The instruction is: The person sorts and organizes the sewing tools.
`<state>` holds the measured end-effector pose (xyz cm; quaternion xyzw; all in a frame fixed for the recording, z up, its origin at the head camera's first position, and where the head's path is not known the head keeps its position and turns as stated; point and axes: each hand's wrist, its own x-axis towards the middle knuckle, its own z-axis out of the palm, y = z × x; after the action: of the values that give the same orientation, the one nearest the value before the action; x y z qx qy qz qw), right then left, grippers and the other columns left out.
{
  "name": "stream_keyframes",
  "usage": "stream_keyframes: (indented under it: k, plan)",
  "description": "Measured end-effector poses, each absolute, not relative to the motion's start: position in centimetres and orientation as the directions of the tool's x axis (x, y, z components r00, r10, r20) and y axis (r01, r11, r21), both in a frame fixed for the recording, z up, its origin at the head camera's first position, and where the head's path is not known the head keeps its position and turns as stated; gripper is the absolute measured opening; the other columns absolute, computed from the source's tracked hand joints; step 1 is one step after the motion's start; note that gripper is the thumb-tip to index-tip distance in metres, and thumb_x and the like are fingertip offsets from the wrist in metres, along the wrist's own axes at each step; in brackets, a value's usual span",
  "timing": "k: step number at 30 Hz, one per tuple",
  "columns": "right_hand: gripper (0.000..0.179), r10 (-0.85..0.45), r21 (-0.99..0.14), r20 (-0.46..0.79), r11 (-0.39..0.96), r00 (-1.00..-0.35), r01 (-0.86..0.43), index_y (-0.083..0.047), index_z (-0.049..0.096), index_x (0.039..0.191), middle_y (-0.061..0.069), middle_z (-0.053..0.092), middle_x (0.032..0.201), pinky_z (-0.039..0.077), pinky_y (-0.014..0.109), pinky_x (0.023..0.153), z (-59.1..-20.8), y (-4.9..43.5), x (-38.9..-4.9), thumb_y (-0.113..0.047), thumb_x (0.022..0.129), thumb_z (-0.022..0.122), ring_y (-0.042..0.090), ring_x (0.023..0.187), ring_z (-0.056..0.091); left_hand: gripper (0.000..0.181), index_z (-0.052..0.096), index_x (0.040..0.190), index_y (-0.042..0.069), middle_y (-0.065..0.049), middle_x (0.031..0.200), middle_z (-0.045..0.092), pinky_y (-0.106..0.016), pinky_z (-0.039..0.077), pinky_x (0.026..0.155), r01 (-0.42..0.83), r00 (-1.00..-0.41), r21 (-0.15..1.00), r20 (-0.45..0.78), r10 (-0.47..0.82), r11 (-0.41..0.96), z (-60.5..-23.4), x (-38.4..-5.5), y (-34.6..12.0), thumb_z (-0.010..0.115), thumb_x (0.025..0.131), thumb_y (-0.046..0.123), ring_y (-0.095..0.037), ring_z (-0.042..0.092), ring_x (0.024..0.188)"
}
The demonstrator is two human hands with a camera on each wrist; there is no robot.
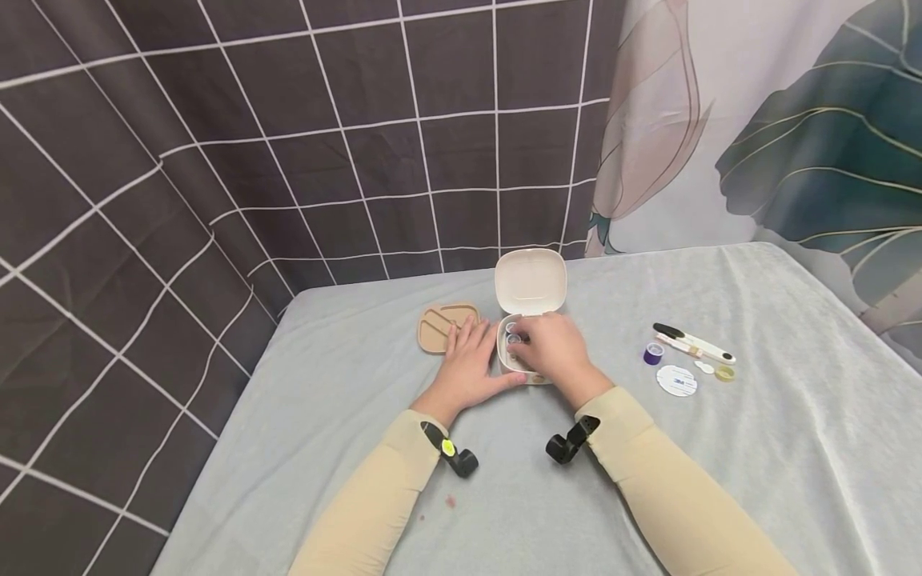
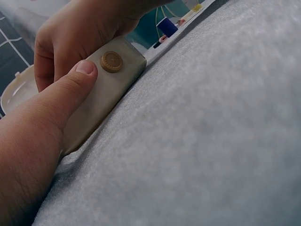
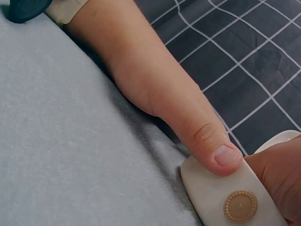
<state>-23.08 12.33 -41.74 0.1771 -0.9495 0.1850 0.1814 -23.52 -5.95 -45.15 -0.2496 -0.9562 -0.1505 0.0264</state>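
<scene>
Grey cloth (image 1: 511, 504) stretches beyond box (image 2: 96, 110) edge; left hand (image 1: 470, 366) spread, right hand's (image 1: 558, 346) grip unclear.

Lid (image 1: 531, 280) behind box (image 2: 96, 106), tray (image 1: 434, 331) left, roll (image 1: 653, 354) right

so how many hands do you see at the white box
2: the left hand, its thumb against the front of the white box, and the right hand, reaching inside; no others show.

Box (image 2: 110, 87): smooth, glossy plastic, as I view it remotely; tan tray (image 1: 432, 332): matt plastic; table cover (image 1: 519, 496): napped cloth; curtain (image 1: 382, 152): cloth.
</scene>
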Motion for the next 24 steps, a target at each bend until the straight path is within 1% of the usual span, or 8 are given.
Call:
stream_keyframes:
  k: [5, 7, 12, 20, 24]
  plan:
    - [0.019, -0.257, -0.276, 0.397, 0.882, -0.881, -0.381, -0.013, 0.079, 0.094, 0.003, 0.077, 0.088, 0.054, 0.050, 0.080, -41.84, 12.10, -22.99, -0.027, 0.082, 0.084, 0.032, 0.089, 0.070, 0.102, 0.028, 0.161, 0.016, -0.015, 0.164, 0.029, -0.055, -0.001, 0.124, 0.483, -0.876, 0.275, 0.126, 0.467, 0.832, -45.22, -23.54, -5.92, 0.057, 0.085, 0.077, -0.034, 0.006, 0.155]
    - [0.021, -0.249, -0.281, 0.383, 0.886, -0.890, -0.369, -0.013, 0.079, 0.099, 0.003, 0.077, 0.092, 0.054, 0.049, 0.083, -41.78, 12.00, -22.92, -0.028, 0.084, 0.082, 0.032, 0.092, 0.070, 0.101, 0.027, 0.161, 0.017, -0.014, 0.164, 0.029, -0.054, -0.002, 0.124, 0.481, -0.877, 0.279, 0.124, 0.465, 0.831, -45.22, -23.53, -5.91, 0.057, 0.085, 0.077, -0.034, 0.006, 0.156]
    - [0.026, -0.217, -0.296, 0.367, 0.895, -0.905, -0.335, -0.013, 0.077, 0.107, 0.003, 0.077, 0.097, 0.054, 0.049, 0.086, -41.59, 11.76, -22.75, -0.027, 0.085, 0.081, 0.033, 0.096, 0.070, 0.100, 0.029, 0.160, 0.020, -0.013, 0.163, 0.030, -0.053, -0.002, 0.124, 0.478, -0.878, 0.276, 0.126, 0.462, 0.834, -45.28, -23.51, -5.89, 0.058, 0.084, 0.077, -0.033, 0.007, 0.155]
    - [0.024, -0.182, -0.275, 0.359, 0.917, -0.916, -0.290, -0.013, 0.076, 0.101, 0.002, 0.077, 0.092, 0.054, 0.048, 0.084, -41.54, 11.42, -22.76, -0.030, 0.085, 0.081, 0.031, 0.093, 0.069, 0.100, 0.029, 0.160, 0.019, -0.014, 0.163, 0.030, -0.053, -0.001, 0.124, 0.480, -0.877, 0.282, 0.130, 0.462, 0.831, -45.23, -23.49, -5.83, 0.058, 0.084, 0.077, -0.034, 0.007, 0.155]
    - [0.025, -0.166, -0.272, 0.357, 0.923, -0.919, -0.272, -0.013, 0.076, 0.102, 0.002, 0.076, 0.091, 0.054, 0.048, 0.083, -41.63, 11.30, -22.82, -0.031, 0.085, 0.081, 0.031, 0.092, 0.069, 0.100, 0.029, 0.160, 0.019, -0.013, 0.163, 0.030, -0.053, -0.001, 0.124, 0.479, -0.877, 0.278, 0.129, 0.462, 0.832, -45.23, -23.52, -5.81, 0.058, 0.084, 0.077, -0.034, 0.007, 0.155]
